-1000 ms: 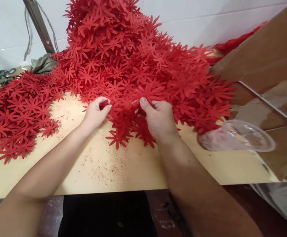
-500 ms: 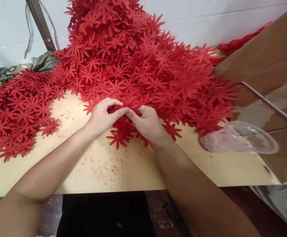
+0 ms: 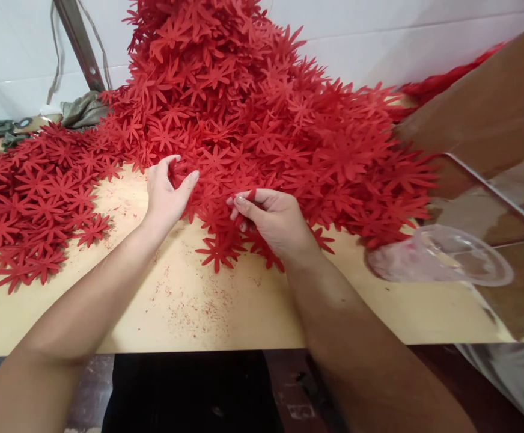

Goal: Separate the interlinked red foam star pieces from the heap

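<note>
A big heap of red flower-shaped cutouts (image 3: 217, 120), with long narrow petals, is piled on the table. At the heap's near edge, my left hand (image 3: 167, 189) has its thumb and fingers apart, with red petals showing in the gap behind. My right hand (image 3: 275, 219) is pinched, thumb against index finger, just above the front cutouts. A bit of red sticks up at its fingertips; most of that piece is hidden by the fingers. Below and in front of the right hand, a few cutouts (image 3: 217, 251) lie on the bare wood.
A lower spread of red cutouts (image 3: 27, 204) covers the left of the pale wooden table (image 3: 109, 325). On the right, a clear plastic tub (image 3: 464, 255) lies tipped by a brown cardboard sheet (image 3: 482, 108). Red crumbs dot the tabletop. Grey-green cloth (image 3: 84, 111) lies at back left.
My hands were together over the cutouts and have now parted. The left has moved left and away from me, opening; the right has stayed close to its place, still pinched.
</note>
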{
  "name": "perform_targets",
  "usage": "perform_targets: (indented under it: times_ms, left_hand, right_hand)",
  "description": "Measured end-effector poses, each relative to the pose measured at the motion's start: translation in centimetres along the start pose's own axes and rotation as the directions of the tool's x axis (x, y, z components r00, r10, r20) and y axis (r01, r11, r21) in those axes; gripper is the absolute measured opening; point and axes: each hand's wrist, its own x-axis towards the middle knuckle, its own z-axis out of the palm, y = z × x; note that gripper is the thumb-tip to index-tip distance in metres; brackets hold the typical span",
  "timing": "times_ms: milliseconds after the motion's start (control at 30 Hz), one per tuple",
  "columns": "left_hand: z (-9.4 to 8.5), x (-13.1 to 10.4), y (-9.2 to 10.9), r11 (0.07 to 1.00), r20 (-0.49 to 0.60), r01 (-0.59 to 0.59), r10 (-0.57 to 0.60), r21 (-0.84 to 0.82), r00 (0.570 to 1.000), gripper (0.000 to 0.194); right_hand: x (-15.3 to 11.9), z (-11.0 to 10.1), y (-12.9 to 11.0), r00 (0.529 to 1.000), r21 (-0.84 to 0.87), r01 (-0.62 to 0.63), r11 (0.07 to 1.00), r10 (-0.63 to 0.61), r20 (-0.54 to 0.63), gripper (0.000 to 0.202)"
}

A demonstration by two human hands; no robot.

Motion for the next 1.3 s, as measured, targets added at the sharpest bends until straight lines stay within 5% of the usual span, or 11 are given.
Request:
perform_targets:
  times_ms: [400,533,633,733,933,1067,1300]
  left_hand:
    - [-0.5,0.0,1.3,0.968,-0.062,0.117,-0.133,-0.223,0.989,0.011]
    - [0.3,-1.1,3.0,0.945,0.148,0.185,-0.149,-0.269,0.978,0.015]
    - [1.3,-2.3,4.0,0.910,0.351,0.265,-0.147,-0.317,0.925,0.022]
    - [2.1,-3.1,4.1,0.876,0.441,0.325,-0.149,-0.356,0.885,0.022]
    - [1.6,-2.4,3.4,0.810,0.316,0.412,-0.295,-0.418,0.902,0.012]
    - [1.0,-1.8,3.5,0.759,0.230,0.452,-0.389,-0.469,0.892,0.012]
    - [1.3,-2.2,3.5,0.721,0.378,0.509,-0.356,-0.470,0.854,0.005]
  right_hand:
    - [0.1,0.1,0.0,1.000,0.063,-0.005,0.998,0.006,-0.018,0.024]
    - [-0.2,0.2,-0.5,0.998,0.009,-0.003,1.000,0.004,-0.061,0.024]
    - [-0.3,0.3,-0.8,0.997,-0.004,-0.014,1.000,0.014,-0.079,0.030]
    - [-0.4,0.6,-0.6,0.999,0.019,0.001,1.000,-0.001,-0.034,0.038]
    - [-0.3,1.0,0.0,0.988,0.124,0.054,0.991,-0.071,0.140,0.042]
    - [-0.1,0.6,0.1,0.988,0.144,0.055,0.988,-0.074,0.135,0.032]
    - [0.1,0.4,0.2,0.993,0.123,0.093,0.988,-0.101,0.068,0.027]
